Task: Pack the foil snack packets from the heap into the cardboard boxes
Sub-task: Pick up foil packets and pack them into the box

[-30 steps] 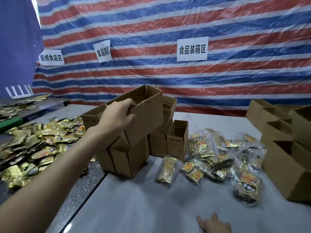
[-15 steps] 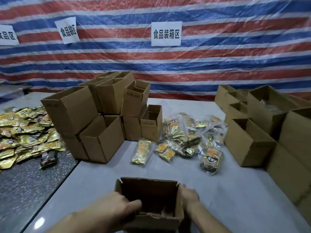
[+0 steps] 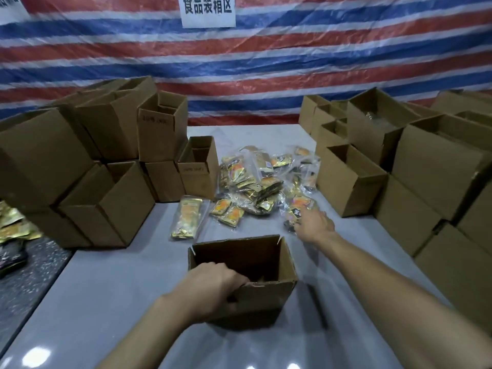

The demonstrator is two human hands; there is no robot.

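1. A smooth pale grey table point(image 3: 127, 294) fills the near and middle ground, with glare spots along its near edge.
2. To the left, a dark speckled surface point(image 3: 29, 286) adjoins it and carries loose gold packets point(image 3: 13, 230).
3. A tarp point(image 3: 306, 65) striped red, blue and white covers the far wall, with a white paper sign point(image 3: 208, 10) at the top.
4. Stacked boxes point(image 3: 119, 201) stand on the left and more boxes point(image 3: 351, 182) on the right.
5. The heap of foil packets point(image 3: 255, 182) lies between them, at the middle of the table.
6. The left hand point(image 3: 213, 286) grips the near wall of an open box point(image 3: 266, 299), fingers curled over its rim.
7. The right hand point(image 3: 314, 222) lies at the heap's near right edge. It is blurred, so its grip cannot be told.
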